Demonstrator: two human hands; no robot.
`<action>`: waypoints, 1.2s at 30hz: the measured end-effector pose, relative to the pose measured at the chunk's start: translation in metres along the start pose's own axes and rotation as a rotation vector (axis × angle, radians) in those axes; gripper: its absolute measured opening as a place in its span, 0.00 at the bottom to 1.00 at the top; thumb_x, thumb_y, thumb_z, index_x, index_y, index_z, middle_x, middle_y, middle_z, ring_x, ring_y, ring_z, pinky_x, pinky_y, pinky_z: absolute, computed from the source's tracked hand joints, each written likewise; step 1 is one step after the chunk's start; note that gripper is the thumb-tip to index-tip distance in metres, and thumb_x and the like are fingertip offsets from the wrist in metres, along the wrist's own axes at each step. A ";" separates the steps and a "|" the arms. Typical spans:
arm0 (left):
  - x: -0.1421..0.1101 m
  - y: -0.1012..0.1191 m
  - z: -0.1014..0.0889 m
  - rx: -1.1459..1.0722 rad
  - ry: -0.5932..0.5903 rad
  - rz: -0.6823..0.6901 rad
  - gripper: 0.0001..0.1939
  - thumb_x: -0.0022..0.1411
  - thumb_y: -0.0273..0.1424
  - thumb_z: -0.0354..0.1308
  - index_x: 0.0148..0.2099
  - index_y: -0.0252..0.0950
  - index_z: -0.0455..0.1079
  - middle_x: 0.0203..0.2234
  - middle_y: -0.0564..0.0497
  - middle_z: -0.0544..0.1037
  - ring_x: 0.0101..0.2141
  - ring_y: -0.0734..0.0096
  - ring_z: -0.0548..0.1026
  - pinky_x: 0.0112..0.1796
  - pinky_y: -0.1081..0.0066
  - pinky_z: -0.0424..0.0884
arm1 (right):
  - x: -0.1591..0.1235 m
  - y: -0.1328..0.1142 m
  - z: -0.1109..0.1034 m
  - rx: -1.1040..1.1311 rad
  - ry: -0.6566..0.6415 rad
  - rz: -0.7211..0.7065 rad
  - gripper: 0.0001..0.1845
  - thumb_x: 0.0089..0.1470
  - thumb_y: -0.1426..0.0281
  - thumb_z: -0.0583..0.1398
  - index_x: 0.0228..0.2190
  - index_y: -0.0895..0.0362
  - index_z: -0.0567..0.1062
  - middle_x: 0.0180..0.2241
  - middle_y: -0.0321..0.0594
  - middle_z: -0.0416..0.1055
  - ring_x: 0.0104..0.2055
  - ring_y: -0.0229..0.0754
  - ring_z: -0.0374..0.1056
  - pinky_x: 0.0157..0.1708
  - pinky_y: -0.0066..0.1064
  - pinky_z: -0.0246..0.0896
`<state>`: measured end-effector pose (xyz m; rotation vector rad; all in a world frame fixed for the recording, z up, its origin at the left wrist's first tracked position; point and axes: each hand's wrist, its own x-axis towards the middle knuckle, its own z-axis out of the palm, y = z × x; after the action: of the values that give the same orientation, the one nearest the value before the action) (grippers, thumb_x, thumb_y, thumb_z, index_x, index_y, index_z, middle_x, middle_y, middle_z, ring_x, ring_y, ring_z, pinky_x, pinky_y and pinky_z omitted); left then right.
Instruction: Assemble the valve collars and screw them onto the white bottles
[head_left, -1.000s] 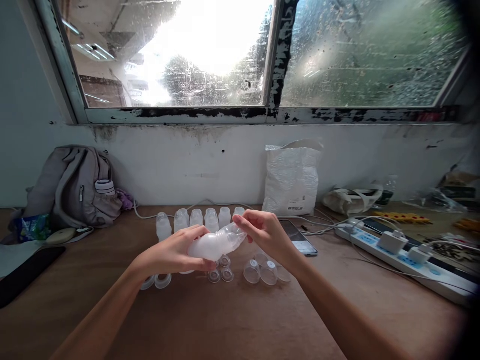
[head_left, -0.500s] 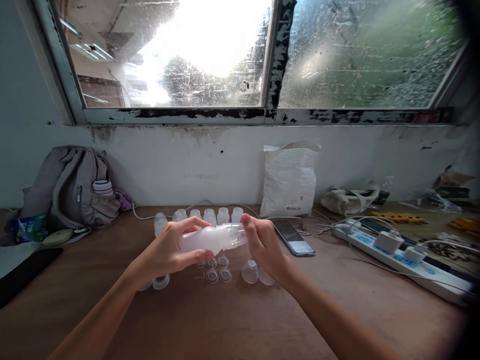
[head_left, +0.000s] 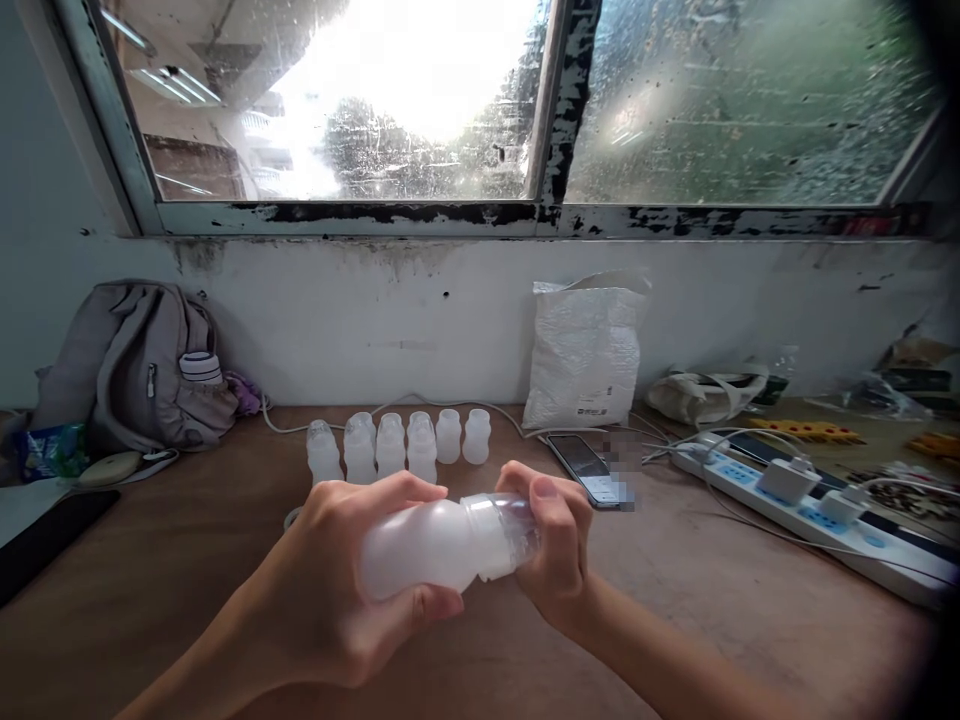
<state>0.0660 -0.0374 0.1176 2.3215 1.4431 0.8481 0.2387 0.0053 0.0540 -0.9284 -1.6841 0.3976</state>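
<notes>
A frosted white baby bottle (head_left: 420,548) lies almost level between my hands, above the table. Its body is gripped by my left hand (head_left: 349,575), thumb below and fingers over the top. Around the clear cap (head_left: 516,528) at the right end, the fingers of my right hand (head_left: 555,540) are closed. Behind them stands a row of similar frosted bottles (head_left: 390,450); those on the left have clear tops, while two at the right (head_left: 463,437) look uncapped. Part of a clear ring (head_left: 292,518) shows beside my left wrist. My hands and the bottle hide the small clear parts on the table.
A phone (head_left: 589,470) and a white padded bag (head_left: 586,350) are behind my right hand. A white power strip (head_left: 810,515) with chargers and cables runs along the right. A grey backpack (head_left: 139,365) and a black flat object (head_left: 52,545) are on the left.
Both hands have brought the bottle closer to me and lower in view. My right fingers have curled further around the cap. The row of bottles behind now shows more fully.
</notes>
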 end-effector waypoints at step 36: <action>0.053 -0.086 0.024 0.480 -0.424 -0.185 0.12 0.50 0.39 0.50 0.33 0.36 0.67 0.29 0.46 0.73 0.30 0.60 0.71 0.26 0.71 0.61 | 0.064 0.098 0.004 -0.254 -0.206 0.156 0.15 0.45 0.69 0.58 0.39 0.55 0.67 0.36 0.42 0.69 0.32 0.38 0.65 0.31 0.30 0.61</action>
<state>0.0361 0.0508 0.0718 2.4260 1.7562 -0.0601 0.2667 0.1159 0.0285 -1.2462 -1.8857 0.4000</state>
